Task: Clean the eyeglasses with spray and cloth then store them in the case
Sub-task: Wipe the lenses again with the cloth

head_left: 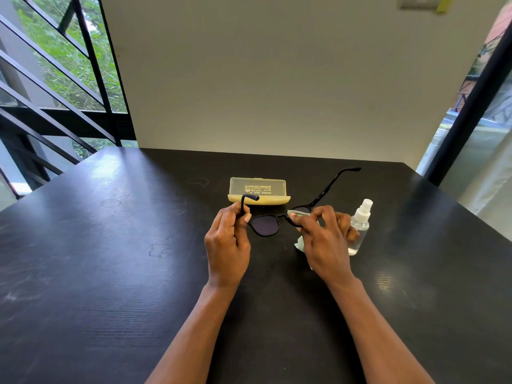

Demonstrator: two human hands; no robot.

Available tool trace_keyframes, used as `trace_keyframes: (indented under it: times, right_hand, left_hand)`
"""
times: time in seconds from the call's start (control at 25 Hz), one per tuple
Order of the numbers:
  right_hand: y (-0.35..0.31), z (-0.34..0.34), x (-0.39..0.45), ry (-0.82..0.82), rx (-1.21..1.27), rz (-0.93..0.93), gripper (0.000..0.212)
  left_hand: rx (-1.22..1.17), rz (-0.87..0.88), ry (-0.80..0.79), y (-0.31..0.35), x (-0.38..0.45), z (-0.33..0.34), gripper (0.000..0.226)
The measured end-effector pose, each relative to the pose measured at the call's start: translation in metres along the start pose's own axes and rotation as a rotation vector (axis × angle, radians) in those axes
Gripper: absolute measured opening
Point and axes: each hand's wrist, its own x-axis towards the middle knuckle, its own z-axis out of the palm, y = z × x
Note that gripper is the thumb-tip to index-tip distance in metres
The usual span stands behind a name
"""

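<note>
Left hand (pixel 227 239) grip pinches eyeglasses (pixel 265 224) by temple, above dark surface (pixel 110 245). Right hand (pixel 324 239) grip presses pale cloth (pixel 300 243) on other lens. Closed yellow case (pixel 259 189) behind; spray bottle (pixel 360 225) upright just right.

The big black desk (pixel 110 245) is bare on its left side and near edge, but the yellow plastic glasses case (pixel 259 191) sits just behind the hands and the small clear spray bottle (pixel 360 225) stands close by the right hand (pixel 324 239).
</note>
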Motion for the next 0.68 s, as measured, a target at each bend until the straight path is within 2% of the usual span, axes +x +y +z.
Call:
trace_keyframes:
  times: [0.12,0.24,0.4,0.56,0.68]
  right_hand:
    - [0.0006,-0.0027,-0.0014,0.17,-0.055,0.008,0.011]
    - [0.0004,-0.0031,-0.0013,0.249,-0.172,0.046,0.021]
    - [-0.0015,0.0,-0.0019,0.142,-0.192,0.061,0.039]
    - [-0.0027,0.0001,-0.0012,-0.017,-0.032,0.055,0.04]
    - [-0.0035,-0.0031,-0.0002,-0.004,0.042,0.074,0.034]
  left_hand:
    - [-0.001,0.007,0.017,0.0006,0.0002,0.0003,0.016]
    - [0.0,0.021,0.015,-0.0001,0.0004,0.0002,0.015]
    - [-0.001,0.049,0.01,0.0002,0.0003,0.0003,0.015]
    - [0.004,0.055,0.004,-0.0013,-0.0001,0.0008,0.015]
    - [-0.003,0.04,0.002,-0.0015,-0.0007,0.0011,0.016]
